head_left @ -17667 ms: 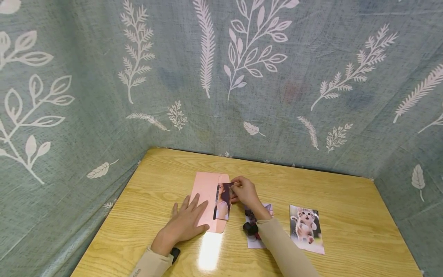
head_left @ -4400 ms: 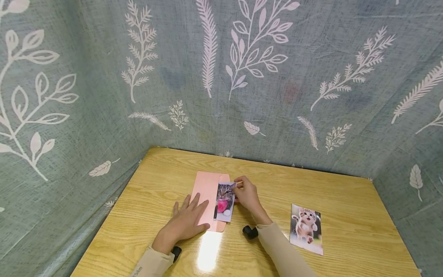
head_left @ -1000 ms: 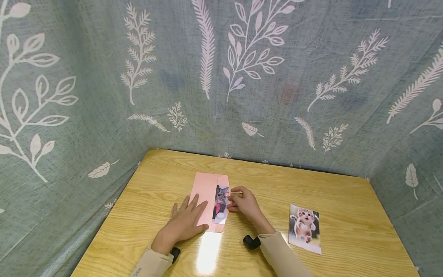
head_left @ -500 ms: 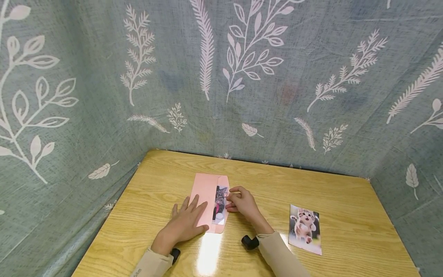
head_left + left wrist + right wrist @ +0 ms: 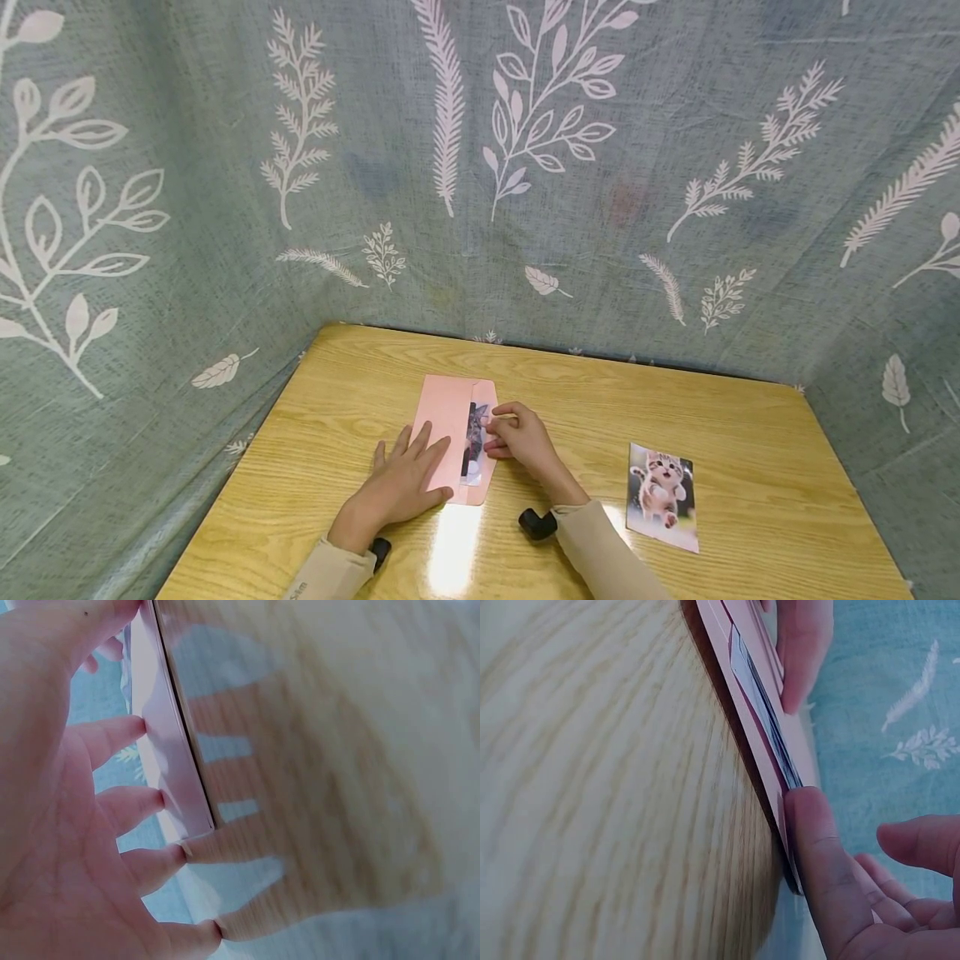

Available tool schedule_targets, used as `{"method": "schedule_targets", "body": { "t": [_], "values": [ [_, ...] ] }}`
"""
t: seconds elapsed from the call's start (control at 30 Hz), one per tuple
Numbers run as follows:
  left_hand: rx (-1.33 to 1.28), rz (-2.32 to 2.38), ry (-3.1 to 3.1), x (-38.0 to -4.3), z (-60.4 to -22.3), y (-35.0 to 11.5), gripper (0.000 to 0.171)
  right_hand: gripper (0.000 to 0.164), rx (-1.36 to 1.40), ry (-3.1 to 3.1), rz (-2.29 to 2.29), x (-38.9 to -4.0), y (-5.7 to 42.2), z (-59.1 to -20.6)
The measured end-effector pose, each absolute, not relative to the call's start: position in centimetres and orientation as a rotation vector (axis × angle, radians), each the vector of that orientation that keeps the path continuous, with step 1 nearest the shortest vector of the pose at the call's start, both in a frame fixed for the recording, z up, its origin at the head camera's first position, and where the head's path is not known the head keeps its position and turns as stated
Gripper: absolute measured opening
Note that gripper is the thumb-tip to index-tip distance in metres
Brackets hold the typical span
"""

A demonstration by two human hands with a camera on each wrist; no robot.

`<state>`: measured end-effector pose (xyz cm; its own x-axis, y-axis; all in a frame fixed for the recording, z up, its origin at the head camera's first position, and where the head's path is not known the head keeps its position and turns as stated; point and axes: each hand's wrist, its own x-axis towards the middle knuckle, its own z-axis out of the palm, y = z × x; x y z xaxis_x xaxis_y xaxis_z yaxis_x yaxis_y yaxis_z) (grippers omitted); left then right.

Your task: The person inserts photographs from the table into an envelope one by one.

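Pressing down on a pink envelope (image 5: 442, 398), left of centre on a wooden table (image 5: 585, 383), with the left hand (image 5: 401, 482), with fingers straight and spread wide. Reaching past the envelope's left edge onto the wood with the outermost fingers; resting the thumb close to its near end. Touching the right edge of a grey cat photo (image 5: 476, 433) with the right hand (image 5: 528, 446), with fingers loosely bent and a little apart. Meeting that edge with one fingertip in the right wrist view, with another finger lifted away from it. Tucked partly into the envelope's right-hand mouth, in the case of the cat photo, with a narrow strip showing over the unfolded flap (image 5: 480, 494). Leaving a pink margin beyond the far and near ends of that strip. Layered with several thin edges at the mouth, seen from the right wrist.

Lying flat well to the right, in the case of a kitten photo (image 5: 662, 497), with a broad stretch of wood out to the table's right edge. Passing near its left edge, but apart, with the right sleeve (image 5: 611, 554). Leaving a band of wood between the envelope and the table's far edge, then backed by a leaf-patterned curtain (image 5: 600, 208).
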<state>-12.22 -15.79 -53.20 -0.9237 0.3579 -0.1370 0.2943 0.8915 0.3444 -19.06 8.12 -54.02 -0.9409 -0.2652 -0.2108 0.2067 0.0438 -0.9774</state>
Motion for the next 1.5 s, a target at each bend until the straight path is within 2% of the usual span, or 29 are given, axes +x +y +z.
{"method": "schedule_targets", "body": {
  "t": [1.5],
  "values": [
    [0.506,0.458,2.863,-12.3,-53.2,-15.7,0.079,0.032,-0.086,1.986,-1.967,-19.1,5.9,-53.7]
  ]
}}
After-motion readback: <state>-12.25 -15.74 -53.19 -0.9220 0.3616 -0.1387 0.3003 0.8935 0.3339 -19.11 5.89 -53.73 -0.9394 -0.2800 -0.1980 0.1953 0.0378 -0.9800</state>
